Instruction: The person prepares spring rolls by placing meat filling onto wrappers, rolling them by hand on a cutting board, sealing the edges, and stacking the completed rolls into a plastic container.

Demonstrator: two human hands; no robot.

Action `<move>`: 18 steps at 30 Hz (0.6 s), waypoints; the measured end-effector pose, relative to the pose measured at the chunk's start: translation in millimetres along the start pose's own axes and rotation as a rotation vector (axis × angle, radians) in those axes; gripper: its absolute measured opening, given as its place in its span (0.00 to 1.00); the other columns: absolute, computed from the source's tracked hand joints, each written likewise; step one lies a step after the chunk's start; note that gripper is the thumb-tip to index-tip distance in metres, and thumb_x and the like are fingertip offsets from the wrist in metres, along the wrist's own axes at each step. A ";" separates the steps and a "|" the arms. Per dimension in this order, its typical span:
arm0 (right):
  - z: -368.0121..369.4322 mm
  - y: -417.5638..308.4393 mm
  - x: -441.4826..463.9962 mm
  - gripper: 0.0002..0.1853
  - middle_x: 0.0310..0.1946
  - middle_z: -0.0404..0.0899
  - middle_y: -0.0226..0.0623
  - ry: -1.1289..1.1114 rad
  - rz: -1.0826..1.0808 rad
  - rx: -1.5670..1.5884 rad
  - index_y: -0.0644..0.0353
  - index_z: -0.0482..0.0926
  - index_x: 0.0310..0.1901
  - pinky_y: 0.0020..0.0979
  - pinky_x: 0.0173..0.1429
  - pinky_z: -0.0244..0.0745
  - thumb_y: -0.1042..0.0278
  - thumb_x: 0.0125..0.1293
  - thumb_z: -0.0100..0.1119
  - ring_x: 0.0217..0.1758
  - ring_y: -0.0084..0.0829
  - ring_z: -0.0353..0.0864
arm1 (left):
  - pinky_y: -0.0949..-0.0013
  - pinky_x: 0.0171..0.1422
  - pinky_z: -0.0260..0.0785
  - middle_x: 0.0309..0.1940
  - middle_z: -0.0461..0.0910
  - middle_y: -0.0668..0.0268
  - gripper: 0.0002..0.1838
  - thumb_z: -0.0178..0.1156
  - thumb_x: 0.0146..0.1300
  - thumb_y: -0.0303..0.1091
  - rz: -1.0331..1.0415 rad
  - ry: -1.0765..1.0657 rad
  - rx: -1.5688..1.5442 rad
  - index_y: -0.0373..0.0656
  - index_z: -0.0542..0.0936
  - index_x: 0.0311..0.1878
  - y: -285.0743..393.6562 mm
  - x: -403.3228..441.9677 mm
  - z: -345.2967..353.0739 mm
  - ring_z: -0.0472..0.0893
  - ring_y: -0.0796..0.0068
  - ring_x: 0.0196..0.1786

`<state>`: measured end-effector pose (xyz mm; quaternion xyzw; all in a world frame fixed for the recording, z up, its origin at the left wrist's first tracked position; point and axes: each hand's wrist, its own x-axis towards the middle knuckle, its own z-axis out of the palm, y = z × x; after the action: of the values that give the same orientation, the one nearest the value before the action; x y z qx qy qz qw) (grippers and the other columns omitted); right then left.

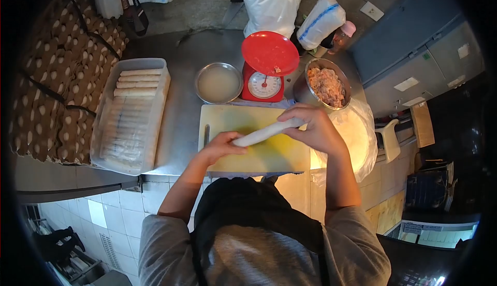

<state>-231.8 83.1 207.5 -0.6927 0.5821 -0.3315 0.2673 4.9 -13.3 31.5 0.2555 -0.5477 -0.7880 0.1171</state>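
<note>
A long white spring roll [269,133] is held above the cutting board [222,114], tilted up toward the right. My left hand [223,147] grips its lower left end, while my right hand [306,125] pinches the upper right end between thumb and fingers. Beyond the board sits a metal bowl of cloudy liquid [219,83]. To the right, round pale wrapper sheets [349,133] lie on plastic near my right forearm. Orange-pink filling [326,86] fills a metal pot [301,90] behind them.
A plastic tub [161,105] on the left holds several finished rolls, partly under clear film. Stacked egg trays [62,79] stand beside it. A red scale [263,86] and white plastic bags [272,4] are at the back. Grey cabinets [414,53] border the right.
</note>
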 end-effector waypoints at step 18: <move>75.0 -15.9 -21.3 0.22 0.58 0.73 0.40 0.391 -0.453 -0.513 0.50 0.81 0.50 0.46 0.59 0.60 0.45 0.62 0.56 0.56 0.43 0.69 | 0.76 0.33 0.64 0.22 0.74 0.74 0.08 0.67 0.50 0.24 0.514 0.256 0.135 0.40 0.75 0.26 72.2 -6.3 72.3 0.69 0.86 0.28</move>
<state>-166.2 105.7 168.5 -0.7717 0.5185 -0.3513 -0.1103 -35.1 20.8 119.3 0.2128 -0.6267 -0.6556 0.3636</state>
